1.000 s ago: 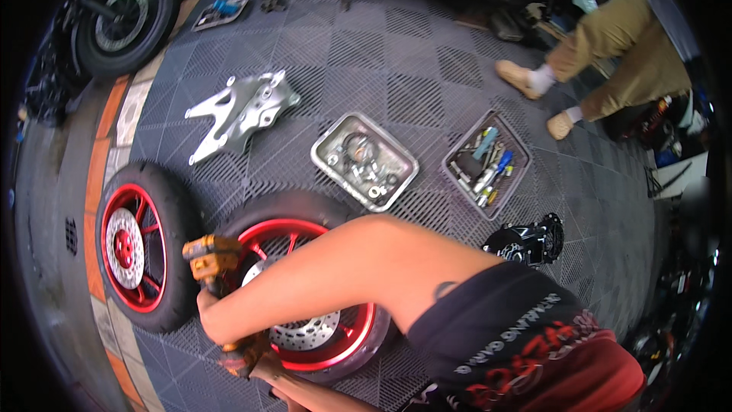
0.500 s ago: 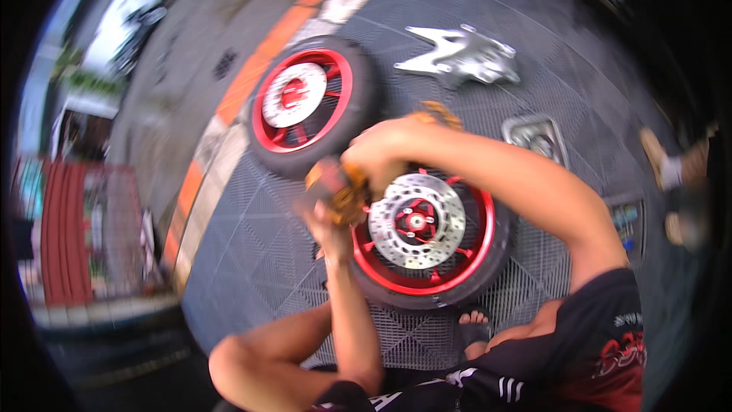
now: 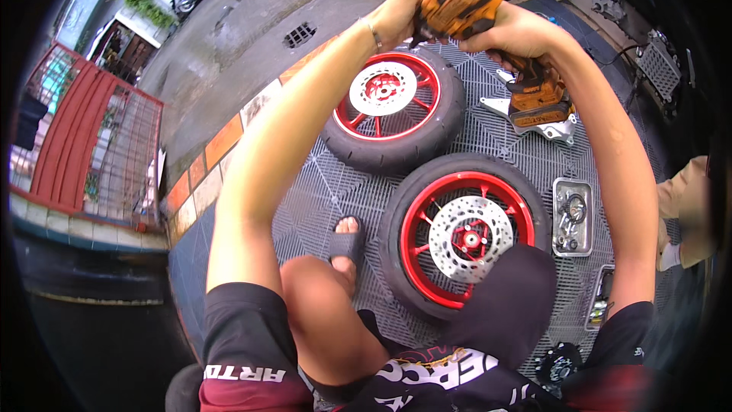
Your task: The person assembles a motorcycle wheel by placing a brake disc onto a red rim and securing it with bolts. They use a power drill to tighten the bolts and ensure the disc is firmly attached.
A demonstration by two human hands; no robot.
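Both my arms stretch up to the top of the view, around an orange-and-black cordless drill. My right hand is closed round its handle, and the orange battery base shows below that wrist. My left hand grips the front end of the tool, its thumb pointing up; the fingers behind are partly hidden. Under the hands lies a motorcycle wheel with a red rim and white disc. A second red-rimmed wheel with a drilled brake disc lies nearer, partly covered by my right knee.
A silver metal bracket lies behind the battery. To the right are a metal tray with small parts and another person's leg. A dark round part sits near my right side. A tiled edge borders the grey floor mat.
My hands and the drill have moved up and away from above the nearer wheel. The view has shifted, so both wheels appear farther right, and my left foot now shows.
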